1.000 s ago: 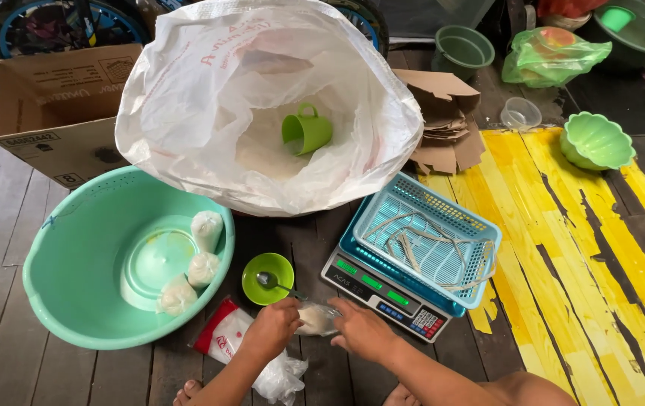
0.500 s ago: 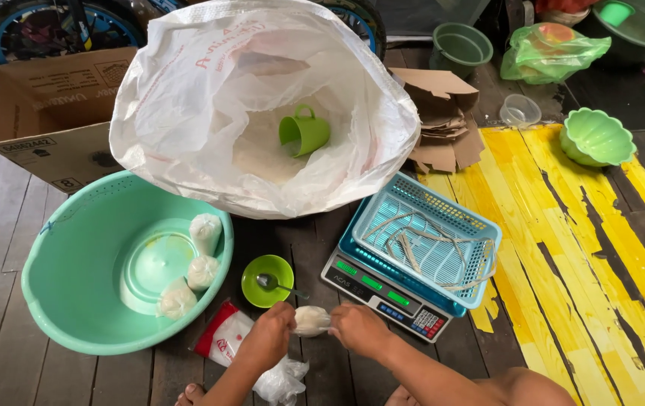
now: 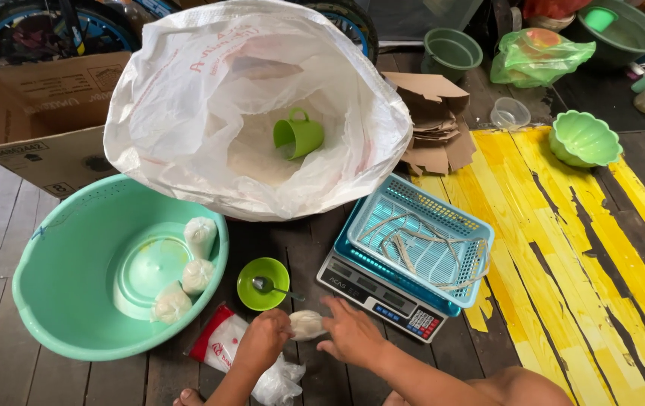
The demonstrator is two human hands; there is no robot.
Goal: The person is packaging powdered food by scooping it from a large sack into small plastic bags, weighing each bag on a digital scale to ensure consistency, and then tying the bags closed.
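Note:
Both hands hold a small filled clear plastic bag (image 3: pixel 306 325) low in the view, just in front of the scale. My left hand (image 3: pixel 262 342) grips its left end. My right hand (image 3: pixel 352 336) pinches its right end. A small green bowl (image 3: pixel 262 283) with a spoon in it sits just beyond the bag. To the left, a large teal basin (image 3: pixel 59 278) holds three tied white bags (image 3: pixel 187 274). A pack of empty plastic bags (image 3: pixel 225 349) lies under my left wrist.
A big white sack (image 3: pixel 187 113) stands open behind, with white grain and a green cup (image 3: pixel 298 137) inside. A blue basket (image 3: pixel 420 240) with rubber bands rests on a digital scale (image 3: pixel 379 297). A cardboard box (image 3: pixel 37 113) is at the left. Green bowls and tubs sit at the back right.
The small bag has turned between my hands, which have shifted slightly. Nothing else has moved.

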